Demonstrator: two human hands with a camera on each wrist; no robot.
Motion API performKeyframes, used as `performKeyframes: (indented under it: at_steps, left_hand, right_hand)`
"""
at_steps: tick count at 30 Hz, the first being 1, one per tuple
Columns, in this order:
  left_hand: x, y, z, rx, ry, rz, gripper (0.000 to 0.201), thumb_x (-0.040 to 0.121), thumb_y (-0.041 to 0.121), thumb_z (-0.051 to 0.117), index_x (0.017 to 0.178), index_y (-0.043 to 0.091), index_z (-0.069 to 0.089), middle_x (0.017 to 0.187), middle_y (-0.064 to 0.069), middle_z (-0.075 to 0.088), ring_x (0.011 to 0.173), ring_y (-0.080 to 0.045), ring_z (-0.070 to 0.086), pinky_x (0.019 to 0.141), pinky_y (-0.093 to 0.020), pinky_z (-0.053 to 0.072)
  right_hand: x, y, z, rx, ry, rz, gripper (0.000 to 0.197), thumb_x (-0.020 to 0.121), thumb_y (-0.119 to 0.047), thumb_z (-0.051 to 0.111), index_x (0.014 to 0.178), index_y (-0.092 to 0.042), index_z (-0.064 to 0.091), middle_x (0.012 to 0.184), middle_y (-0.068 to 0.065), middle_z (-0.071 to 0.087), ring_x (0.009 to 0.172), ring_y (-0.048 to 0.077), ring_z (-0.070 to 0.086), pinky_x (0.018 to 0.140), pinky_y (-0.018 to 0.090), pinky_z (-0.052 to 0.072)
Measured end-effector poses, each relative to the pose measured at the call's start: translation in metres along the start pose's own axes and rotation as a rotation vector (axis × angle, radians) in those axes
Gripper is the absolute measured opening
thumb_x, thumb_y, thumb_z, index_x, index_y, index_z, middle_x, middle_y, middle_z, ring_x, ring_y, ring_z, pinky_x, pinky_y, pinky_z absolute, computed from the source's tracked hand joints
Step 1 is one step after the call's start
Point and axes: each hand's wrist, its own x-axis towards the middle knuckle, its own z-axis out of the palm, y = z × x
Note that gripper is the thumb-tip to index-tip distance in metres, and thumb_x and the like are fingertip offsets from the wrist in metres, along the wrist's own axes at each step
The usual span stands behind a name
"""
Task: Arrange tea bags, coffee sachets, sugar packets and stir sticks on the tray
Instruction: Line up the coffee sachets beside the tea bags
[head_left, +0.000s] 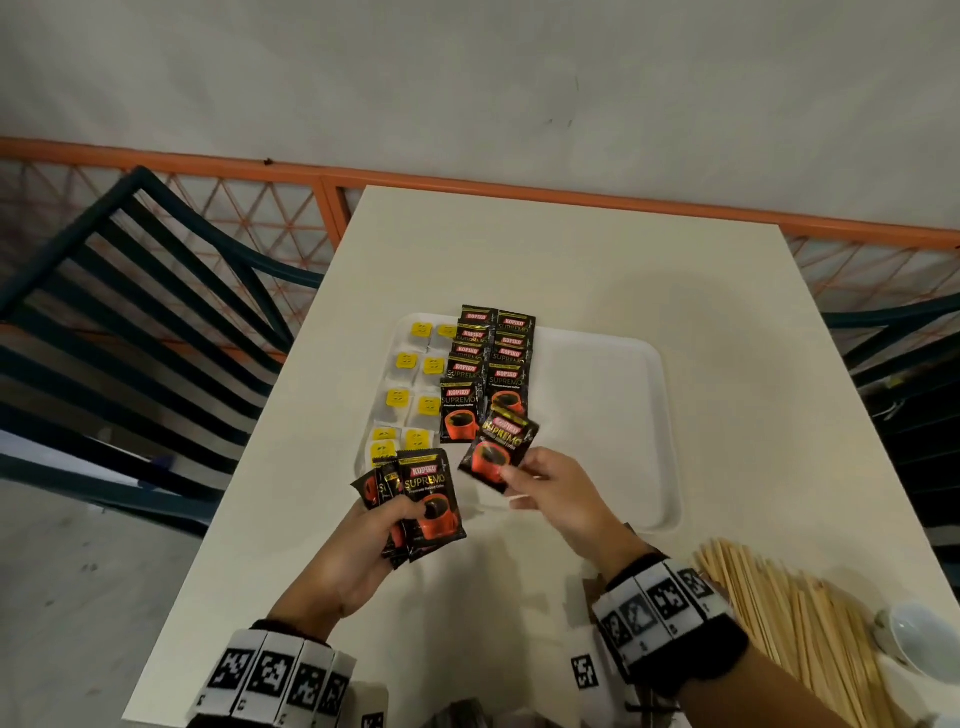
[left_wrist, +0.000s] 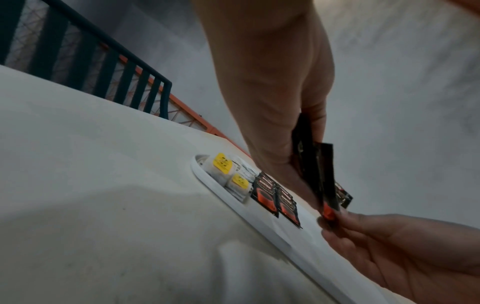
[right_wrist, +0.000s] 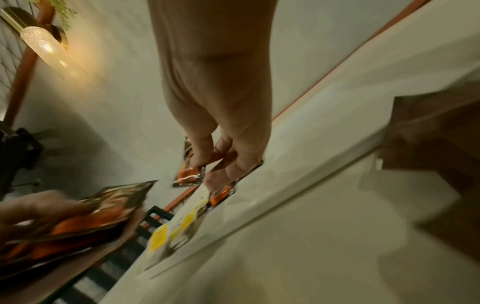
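Note:
A white tray (head_left: 613, 374) lies on the table. Two columns of yellow-tagged tea bags (head_left: 415, 384) fill its left side. Beside them run two overlapping columns of black coffee sachets (head_left: 491, 364). My right hand (head_left: 545, 486) pinches one coffee sachet (head_left: 496, 452) by its lower corner, tilted above the near end of the right column. My left hand (head_left: 374, 540) grips a fanned bunch of coffee sachets (head_left: 426, 501) at the tray's near left corner. In the left wrist view that bunch (left_wrist: 319, 172) shows edge-on, and in the right wrist view the pinched sachet (right_wrist: 191, 174) appears blurred.
A heap of wooden stir sticks (head_left: 795, 618) lies at the near right of the table (head_left: 571, 260), with a white cup (head_left: 919, 639) beside it. Dark slatted chairs (head_left: 130, 312) flank the table. The tray's right half holds nothing.

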Motion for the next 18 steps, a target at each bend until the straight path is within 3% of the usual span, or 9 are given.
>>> performKeyframes:
  at_steps: [5, 9, 12, 14, 16, 18]
  left_hand:
    - [0.0, 0.002, -0.007, -0.02, 0.047, 0.009, 0.03, 0.086, -0.006, 0.048, 0.108, 0.011, 0.06, 0.09, -0.009, 0.074, 0.088, -0.025, 0.068, 0.075, -0.034, 0.052]
    - [-0.001, 0.0, -0.009, -0.026, 0.078, 0.027, 0.031, 0.085, -0.007, 0.051, 0.107, 0.013, 0.059, 0.092, -0.009, 0.072, 0.079, -0.019, 0.071, 0.065, -0.027, 0.057]
    - [-0.002, -0.002, -0.01, -0.009, 0.079, 0.037, 0.032, 0.084, -0.007, 0.054, 0.107, 0.014, 0.059, 0.094, -0.009, 0.072, 0.079, -0.019, 0.071, 0.063, -0.026, 0.057]
    - [-0.004, -0.002, -0.011, -0.001, 0.091, 0.035, 0.033, 0.084, -0.006, 0.056, 0.111, 0.013, 0.059, 0.097, -0.011, 0.071, 0.084, -0.022, 0.07, 0.068, -0.028, 0.055]
    - [-0.004, -0.003, -0.012, 0.004, 0.101, 0.035, 0.035, 0.084, -0.005, 0.057, 0.114, 0.013, 0.057, 0.101, -0.012, 0.07, 0.089, -0.024, 0.068, 0.068, -0.028, 0.053]
    - [-0.004, -0.003, -0.011, 0.006, 0.102, 0.039, 0.034, 0.084, -0.004, 0.057, 0.111, 0.015, 0.057, 0.101, -0.009, 0.069, 0.089, -0.023, 0.067, 0.066, -0.026, 0.053]
  right_hand:
    - [0.034, -0.006, -0.02, -0.051, 0.148, 0.016, 0.008, 0.088, -0.007, 0.06, 0.095, -0.003, 0.059, 0.077, 0.006, 0.062, 0.06, 0.014, 0.058, 0.053, 0.015, 0.051]
    - [0.057, -0.007, -0.019, -0.136, 0.224, 0.018, 0.014, 0.087, -0.008, 0.062, 0.096, 0.002, 0.065, 0.071, 0.007, 0.059, 0.055, 0.013, 0.054, 0.049, 0.013, 0.048]
    - [0.067, -0.008, -0.015, -0.171, 0.266, 0.014, 0.012, 0.084, -0.009, 0.066, 0.09, 0.001, 0.067, 0.067, 0.008, 0.061, 0.053, 0.014, 0.054, 0.056, 0.02, 0.051]
    - [0.071, -0.009, -0.013, -0.196, 0.29, -0.005, 0.011, 0.083, -0.01, 0.067, 0.076, -0.002, 0.067, 0.061, 0.007, 0.059, 0.054, 0.017, 0.054, 0.064, 0.029, 0.054]
    - [0.073, -0.009, -0.012, -0.245, 0.318, -0.024, 0.024, 0.083, -0.012, 0.067, 0.061, -0.012, 0.06, 0.057, 0.005, 0.058, 0.057, 0.021, 0.057, 0.074, 0.038, 0.055]
    - [0.075, -0.008, -0.011, -0.288, 0.338, -0.036, 0.028, 0.083, -0.014, 0.067, 0.059, -0.017, 0.053, 0.055, 0.004, 0.058, 0.061, 0.023, 0.059, 0.079, 0.041, 0.056]
